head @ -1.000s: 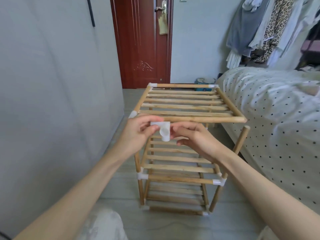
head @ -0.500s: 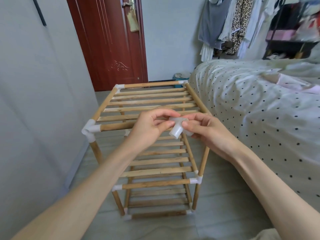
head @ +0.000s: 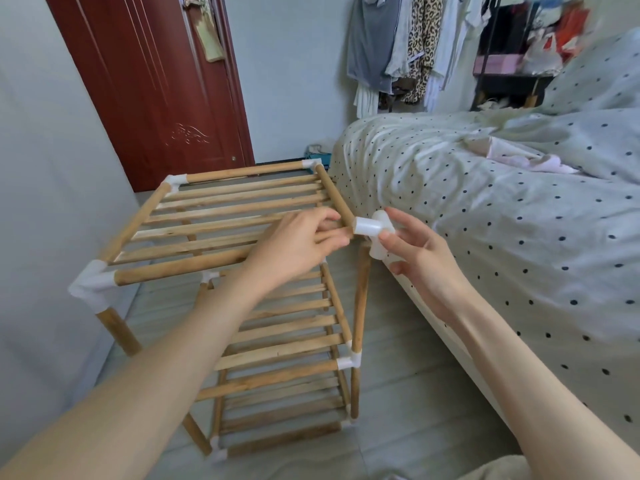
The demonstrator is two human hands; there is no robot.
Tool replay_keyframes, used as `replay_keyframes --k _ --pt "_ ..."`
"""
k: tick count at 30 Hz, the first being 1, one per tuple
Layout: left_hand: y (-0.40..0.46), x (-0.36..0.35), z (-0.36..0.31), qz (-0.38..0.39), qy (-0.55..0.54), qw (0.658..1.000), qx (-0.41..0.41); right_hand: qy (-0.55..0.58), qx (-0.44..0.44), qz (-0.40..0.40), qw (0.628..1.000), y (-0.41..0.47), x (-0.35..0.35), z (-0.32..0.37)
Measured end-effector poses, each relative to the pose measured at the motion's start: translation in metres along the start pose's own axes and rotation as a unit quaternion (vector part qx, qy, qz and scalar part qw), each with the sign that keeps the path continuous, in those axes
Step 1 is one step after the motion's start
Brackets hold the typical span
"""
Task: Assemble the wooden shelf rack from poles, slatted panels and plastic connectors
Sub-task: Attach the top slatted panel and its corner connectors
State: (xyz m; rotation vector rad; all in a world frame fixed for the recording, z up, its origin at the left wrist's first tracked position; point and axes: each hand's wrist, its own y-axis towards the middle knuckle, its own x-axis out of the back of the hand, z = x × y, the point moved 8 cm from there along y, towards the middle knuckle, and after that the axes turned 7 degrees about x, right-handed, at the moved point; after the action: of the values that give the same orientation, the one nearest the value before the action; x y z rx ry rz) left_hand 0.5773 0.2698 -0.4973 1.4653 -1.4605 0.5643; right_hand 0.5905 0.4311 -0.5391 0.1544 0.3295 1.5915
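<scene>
A wooden shelf rack [head: 221, 289] is seen standing on the floor [head: 398, 393], close beside a bed [head: 502, 209] covered in dotted bedding. Three slatted panels are stacked in it, and the top panel [head: 221, 209] is framed by round poles. White plastic connectors are fitted at three of its top corners: the near left connector [head: 90, 284], the far left connector [head: 175, 181] and the far right connector [head: 311, 164]. At the near right corner, the side pole [head: 334, 197] of the top panel is gripped by the left hand [head: 299, 242], whose fingers are curled round the wood just short of its end. A loose connector [head: 375, 235] is held at that pole's end by the right hand [head: 420, 258]: it is pinched between the thumb and a fingertip, while the other fingers are spread open and straight. One socket of the loose connector is turned toward the pole end and appears to touch it; how far the pole is seated inside cannot be told. Just below the loose connector, the bare top of the near right upright pole [head: 360, 306] is seen, apart from the connector's downward socket. Lower down, a fitted connector [head: 349, 362] joins this upright to the middle panel. Behind the rack a dark red door [head: 156, 84] is shown, and clothes [head: 398, 43] are hung on the far wall beyond the bed.
</scene>
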Motion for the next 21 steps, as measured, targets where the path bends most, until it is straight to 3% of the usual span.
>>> replay_keyframes --k 3,7,16,21 --pt "0.001 -0.009 -0.003 0.031 0.076 0.997 -0.003 -0.062 0.006 0.002 0.998 0.001 0.005 -0.004" --pt "0.0 -0.004 -0.003 0.016 0.051 0.998 -0.011 -0.075 0.01 -0.028 0.997 0.004 0.012 -0.006" --pt "-0.011 0.003 -0.007 -0.035 0.028 0.999 -0.01 -0.055 0.055 0.009 0.997 0.004 -0.005 0.005" --pt "-0.017 0.006 -0.009 -0.04 0.006 0.999 -0.023 -0.098 0.077 -0.005 0.992 0.001 -0.014 0.01"
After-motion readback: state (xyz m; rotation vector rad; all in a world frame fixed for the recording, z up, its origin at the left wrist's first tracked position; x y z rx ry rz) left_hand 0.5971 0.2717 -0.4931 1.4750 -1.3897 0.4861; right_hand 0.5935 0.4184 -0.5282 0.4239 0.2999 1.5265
